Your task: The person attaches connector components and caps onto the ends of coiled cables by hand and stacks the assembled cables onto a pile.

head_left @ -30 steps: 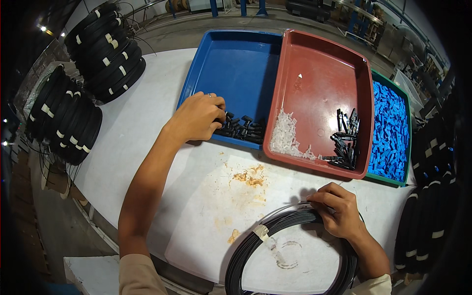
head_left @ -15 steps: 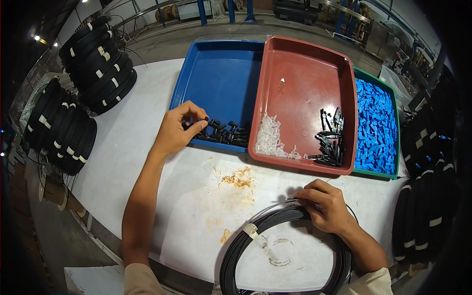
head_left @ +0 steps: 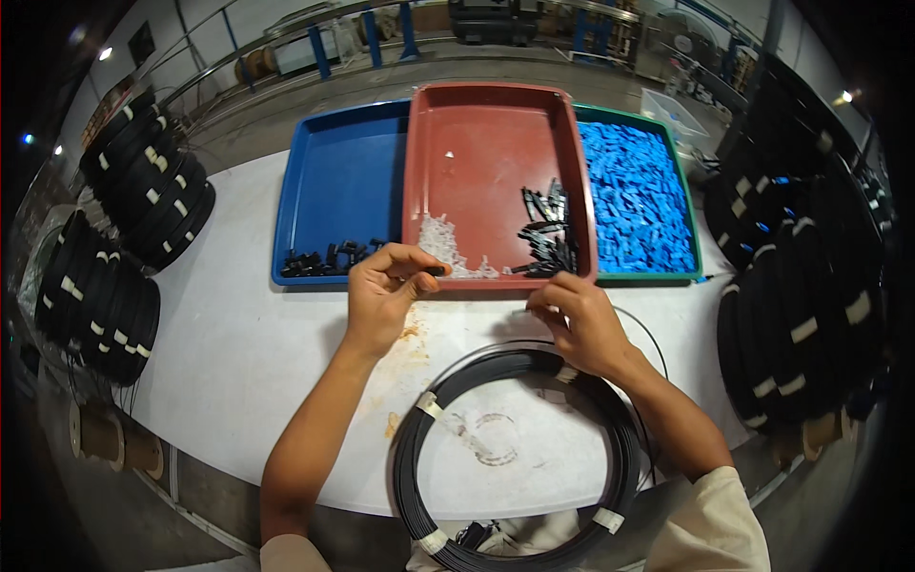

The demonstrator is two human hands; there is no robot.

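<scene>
My left hand point(head_left: 381, 296) hovers over the white table point(head_left: 238, 334) just in front of the red tray point(head_left: 486, 153), fingers pinched on a small black part point(head_left: 435, 271). My right hand point(head_left: 577, 319) pinches the thin loose end of a black cable near the top of the big black cable coil point(head_left: 519, 448), which lies flat on the table in front of me with white tape ties. The two hands are close together. The blue tray point(head_left: 343, 181) holds several small black parts point(head_left: 329, 257) along its near edge.
The red tray holds small clear pieces point(head_left: 448, 250) and black clips point(head_left: 545, 234). A green tray point(head_left: 637, 195) is filled with blue pieces. Stacks of taped black coils stand at the left point(head_left: 124, 238) and right point(head_left: 805, 286). Orange stains mark the table point(head_left: 412, 336).
My left hand left the blue tray with a small black part and moved right toward my right hand. My right hand rose from the coil's top, pinching the cable end.
</scene>
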